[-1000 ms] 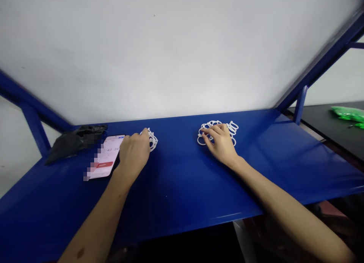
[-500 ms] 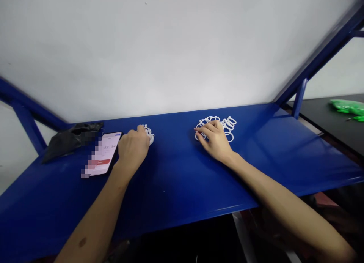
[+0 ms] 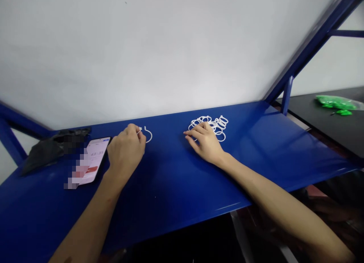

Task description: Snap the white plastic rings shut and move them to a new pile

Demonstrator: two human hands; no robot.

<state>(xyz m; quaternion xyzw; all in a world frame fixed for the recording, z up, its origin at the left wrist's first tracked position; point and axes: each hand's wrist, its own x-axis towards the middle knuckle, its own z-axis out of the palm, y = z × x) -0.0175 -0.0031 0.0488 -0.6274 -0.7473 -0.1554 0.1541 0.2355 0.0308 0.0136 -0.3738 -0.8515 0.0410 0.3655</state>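
My left hand is closed, its fingers pinched on a white plastic curtain ring that sticks out to the right with a gap at its top. The fingertips are hidden behind the back of the hand, so I cannot tell whether more rings are under it. My right hand lies over the near left side of a loose pile of white curtain rings, its fingers stretched out to the left and apart. Several rings show behind and to the right of it; others are partly covered.
All this lies on a blue table against a pale wall. Left of my left hand are a phone and a crumpled black bag. Blue frame bars rise at the sides. A green packet lies on a dark surface at right.
The view has shifted slightly. At my left hand, a bunched white cluster showed before; now a single ring with a gap sticks out. My right hand has barely moved at the pile.
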